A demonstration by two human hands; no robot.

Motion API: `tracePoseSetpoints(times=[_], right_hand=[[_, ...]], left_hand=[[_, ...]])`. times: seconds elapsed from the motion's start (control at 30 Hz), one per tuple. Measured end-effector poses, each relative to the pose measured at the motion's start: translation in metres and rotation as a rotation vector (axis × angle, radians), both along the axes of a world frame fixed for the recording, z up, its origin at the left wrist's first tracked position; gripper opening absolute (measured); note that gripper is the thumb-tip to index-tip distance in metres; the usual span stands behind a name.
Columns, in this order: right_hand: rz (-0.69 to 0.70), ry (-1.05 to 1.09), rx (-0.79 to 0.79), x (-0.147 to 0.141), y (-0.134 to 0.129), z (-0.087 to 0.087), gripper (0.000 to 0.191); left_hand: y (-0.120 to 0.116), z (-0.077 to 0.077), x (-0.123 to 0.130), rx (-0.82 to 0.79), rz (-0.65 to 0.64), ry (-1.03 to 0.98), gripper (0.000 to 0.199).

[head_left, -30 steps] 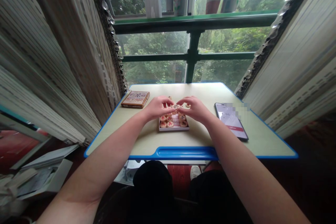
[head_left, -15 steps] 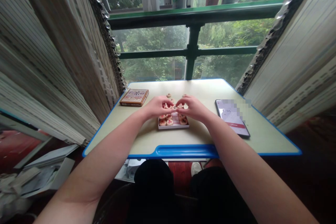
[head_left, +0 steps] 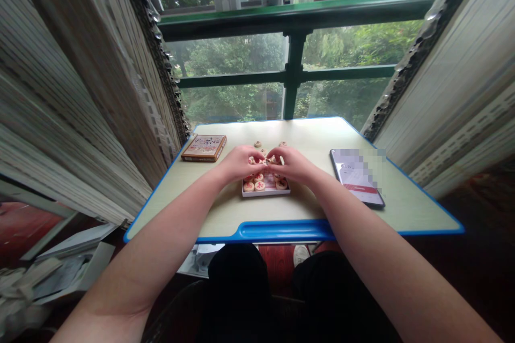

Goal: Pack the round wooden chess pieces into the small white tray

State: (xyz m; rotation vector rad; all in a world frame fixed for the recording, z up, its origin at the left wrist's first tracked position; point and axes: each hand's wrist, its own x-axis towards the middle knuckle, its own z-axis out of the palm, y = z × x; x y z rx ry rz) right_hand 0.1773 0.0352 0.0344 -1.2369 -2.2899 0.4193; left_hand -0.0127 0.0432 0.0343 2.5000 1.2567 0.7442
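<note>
Over a shallow white box (head_left: 266, 193), my left hand (head_left: 243, 164) and my right hand (head_left: 290, 164) meet with curved fingers and thumbs. A round Chinese chess piece (head_left: 266, 161) shows between their fingertips, and both hands appear to pinch it from either side. Several pieces with red characters lie in the box, among them one front-left piece (head_left: 259, 186) and one at the right corner (head_left: 281, 185). Part of the box's inner floor shows between them. My fingers hide the back of the box. Beyond my hands, a loose piece (head_left: 258, 143) and another (head_left: 283, 144) lie on the table.
A patterned flat box (head_left: 204, 148) lies at the table's back left. On the right rests a phone (head_left: 357, 178) with its screen lit. The pale table (head_left: 217, 214) has a blue edge with a moulded trough (head_left: 285, 231) in front. Curtains flank the window behind.
My hands stay together over the box, with the fingers shifted slightly around the piece. The whole view has moved a little; the box, phone and patterned box keep their places.
</note>
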Motion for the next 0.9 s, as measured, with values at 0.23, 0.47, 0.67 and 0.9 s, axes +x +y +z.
tracePoseSetpoints(times=[0.23,0.47,0.67,0.9], right_hand=[[0.002,0.005,-0.007,0.0,-0.002,0.004,0.02],[0.038,-0.081,0.079,-0.003,-0.008,0.004,0.018],[0.016,-0.168,0.11,-0.007,-0.01,0.003,0.024],[-0.022,-0.238,0.175,-0.01,-0.013,0.003,0.022]], left_hand=[[-0.003,0.006,-0.001,-0.073,-0.009,-0.053,0.027],[-0.002,0.011,-0.006,-0.031,0.025,-0.037,0.024],[-0.002,0.011,-0.006,-0.018,-0.012,0.091,0.025],[-0.001,0.012,-0.006,0.008,-0.022,0.146,0.024]])
